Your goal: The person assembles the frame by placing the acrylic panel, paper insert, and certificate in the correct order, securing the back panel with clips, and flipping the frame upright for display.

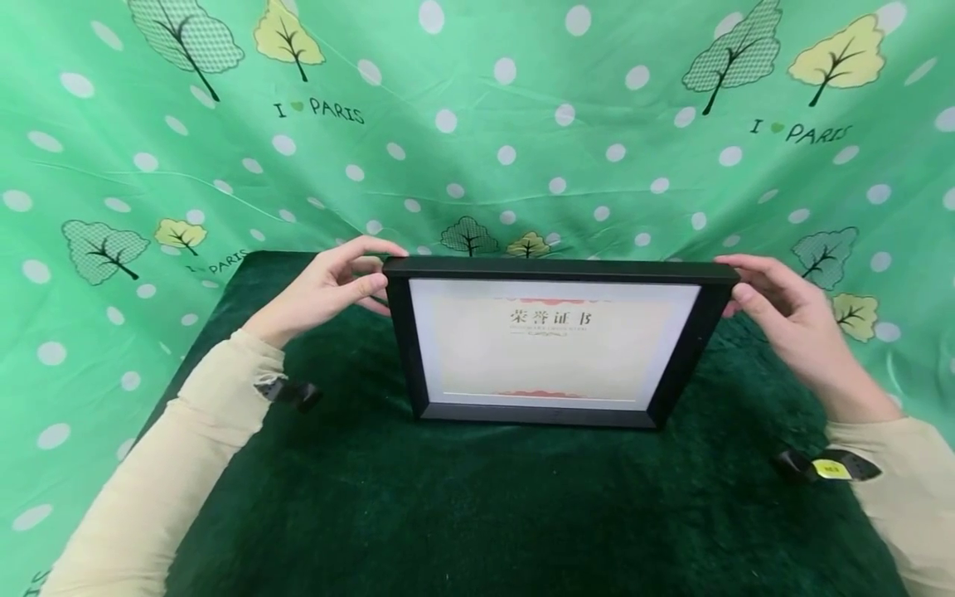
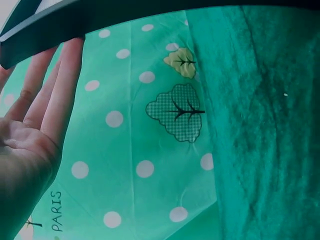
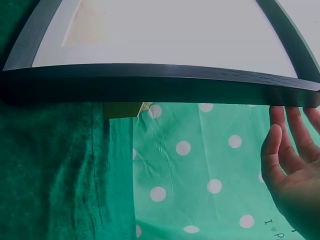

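Note:
A black picture frame point(image 1: 561, 268) stands on the dark green cloth, leaning slightly back. Behind its front lies a pale certificate point(image 1: 545, 356) with red trim and dark Chinese characters near the top. My left hand point(image 1: 328, 286) holds the frame's upper left corner, thumb at the side and fingers reaching around behind. At the upper right corner my right hand point(image 1: 791, 319) grips it in the same way. In the right wrist view the right fingertips point(image 3: 295, 117) meet the frame's side edge, and a small yellowish-brown piece point(image 3: 122, 110) shows behind the frame.
Dark green velvety cloth point(image 1: 485, 506) covers the table. A light green curtain point(image 1: 477, 108) with white dots, trees and "I PARIS" lettering hangs behind and at both sides. Black straps with small cameras circle both wrists, the right one carrying a yellow label point(image 1: 831, 469).

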The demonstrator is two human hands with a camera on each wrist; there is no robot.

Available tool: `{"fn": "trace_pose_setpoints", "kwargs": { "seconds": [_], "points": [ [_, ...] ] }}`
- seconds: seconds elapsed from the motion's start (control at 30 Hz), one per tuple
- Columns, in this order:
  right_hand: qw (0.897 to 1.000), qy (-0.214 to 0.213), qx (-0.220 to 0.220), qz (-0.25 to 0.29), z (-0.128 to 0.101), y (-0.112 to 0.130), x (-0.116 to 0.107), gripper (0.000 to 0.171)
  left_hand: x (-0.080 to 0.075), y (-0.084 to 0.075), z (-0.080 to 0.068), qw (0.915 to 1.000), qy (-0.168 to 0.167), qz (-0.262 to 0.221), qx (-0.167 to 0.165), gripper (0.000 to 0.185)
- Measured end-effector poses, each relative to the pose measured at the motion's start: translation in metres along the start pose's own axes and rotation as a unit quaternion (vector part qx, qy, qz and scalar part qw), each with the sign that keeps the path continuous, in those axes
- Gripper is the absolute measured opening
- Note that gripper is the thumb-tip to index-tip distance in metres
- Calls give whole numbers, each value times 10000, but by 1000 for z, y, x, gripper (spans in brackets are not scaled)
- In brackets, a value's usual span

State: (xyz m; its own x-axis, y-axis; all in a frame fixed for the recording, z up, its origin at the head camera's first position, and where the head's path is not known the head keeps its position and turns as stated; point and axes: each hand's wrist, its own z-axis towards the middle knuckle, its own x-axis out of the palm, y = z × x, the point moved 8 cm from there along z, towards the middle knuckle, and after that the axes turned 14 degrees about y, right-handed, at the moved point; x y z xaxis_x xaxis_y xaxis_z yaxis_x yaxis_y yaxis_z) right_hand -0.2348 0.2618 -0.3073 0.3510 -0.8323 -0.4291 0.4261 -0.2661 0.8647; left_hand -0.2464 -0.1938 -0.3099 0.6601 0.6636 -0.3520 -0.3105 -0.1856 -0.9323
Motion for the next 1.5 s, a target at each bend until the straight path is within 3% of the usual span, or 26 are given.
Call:
{"fn": "trace_pose_setpoints", "kwargs": {
  "seconds": [0.33, 0.57, 0.87, 0.97, 1.13, 1.27, 1.4, 1.5],
  "points": [
    [9978, 119, -353, 547, 5, 0, 1, 37, -1, 0, -4, 9996, -258, 50, -113, 34],
    [9998, -51, -197, 64, 5, -1, 0, 37, -3, 0, -3, 9995, -275, 105, -132, 34],
    [9998, -166, -26, -105, 6, -2, -1, 37, -4, -4, -2, 9990, -353, 198, -165, 34],
    [9998, -156, -85, 134, 4, -3, -1, 37, -4, -5, -1, 9989, -364, 230, -162, 34],
    [9940, -50, -353, 1034, 1, -3, 1, 36, -3, -5, -3, 9980, -417, 367, -298, 36],
    [9923, -33, -324, 1198, -2, -7, 0, 35, -4, -5, -9, 9960, -497, 493, -562, 40],
    [9982, 61, 564, -173, -8, -22, -2, 38, -8, -1, -22, 9899, -696, 905, -841, 44],
    [9801, 531, 1333, -1373, -14, -38, 0, 46, -10, 13, -35, 9802, -762, 1492, -1057, 47]
  ]
}}
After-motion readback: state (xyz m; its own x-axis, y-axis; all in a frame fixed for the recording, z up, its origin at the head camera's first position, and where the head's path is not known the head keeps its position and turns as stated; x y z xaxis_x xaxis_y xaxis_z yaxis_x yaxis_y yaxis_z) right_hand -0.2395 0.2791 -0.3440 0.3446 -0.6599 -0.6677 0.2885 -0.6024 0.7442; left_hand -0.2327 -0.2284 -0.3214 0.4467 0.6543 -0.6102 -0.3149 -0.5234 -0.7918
